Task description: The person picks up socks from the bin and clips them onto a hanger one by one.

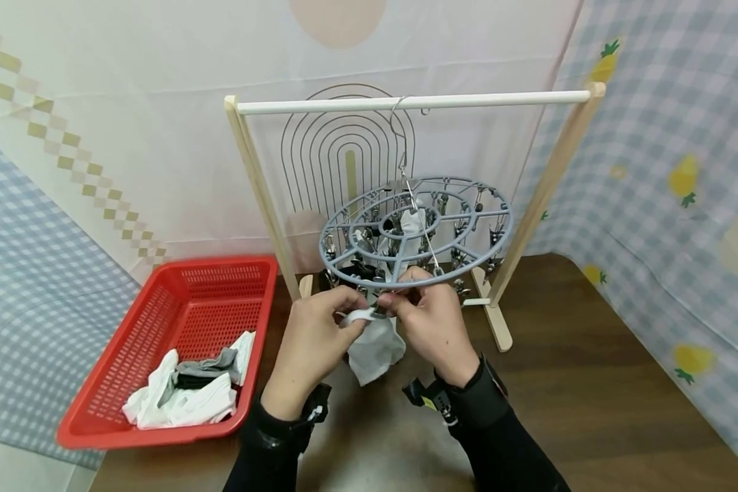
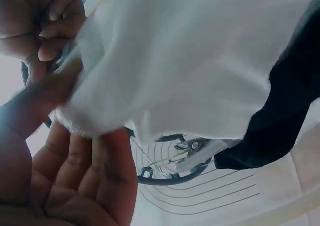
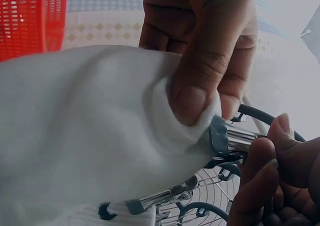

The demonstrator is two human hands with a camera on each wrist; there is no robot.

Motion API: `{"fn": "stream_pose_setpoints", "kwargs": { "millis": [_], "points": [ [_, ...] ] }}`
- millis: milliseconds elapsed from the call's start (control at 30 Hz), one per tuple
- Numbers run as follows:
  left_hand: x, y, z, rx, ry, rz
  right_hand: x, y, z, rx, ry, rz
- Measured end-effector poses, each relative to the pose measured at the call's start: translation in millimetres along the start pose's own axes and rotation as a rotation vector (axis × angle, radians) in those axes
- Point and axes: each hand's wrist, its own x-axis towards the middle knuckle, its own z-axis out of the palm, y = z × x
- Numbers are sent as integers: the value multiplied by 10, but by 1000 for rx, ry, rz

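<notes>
A white sock (image 1: 376,350) hangs below the front rim of a round grey clip hanger (image 1: 415,232). My left hand (image 1: 320,335) pinches the sock's edge between thumb and fingers, plainest in the right wrist view. In that view a metal clip (image 3: 235,138) with grey pads grips the sock's edge beside the left thumb. The fingers of my right hand (image 1: 433,321) pinch the clip's handles. Black cloth (image 2: 290,101) hangs beyond the white sock in the left wrist view. Other clips and pieces of cloth hang under the hanger, partly hidden by its rings.
The hanger hooks over the white bar (image 1: 344,104) of a wooden stand (image 1: 547,184). To the left, a red basket (image 1: 166,294) holds white, grey and black cloth pieces (image 1: 184,393). Everything stands on a brown table (image 1: 590,383), with patterned cloth behind.
</notes>
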Motion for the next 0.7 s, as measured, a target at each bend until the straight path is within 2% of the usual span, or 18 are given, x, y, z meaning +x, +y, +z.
{"fn": "stream_pose_setpoints", "kwargs": {
  "millis": [167,500,600,700],
  "points": [
    [5,21,1,5,57,-10,-1,-20,1,-3,-16,13],
    [-1,32,-30,-77,51,-47,5,-29,-16,-19,-80,27],
    [-4,11,-41,-79,39,-58,7,-21,-33,-83,-101,15],
    [-12,-8,-80,-68,5,-72,4,-35,-61,-221,-140,10]
  ]
}}
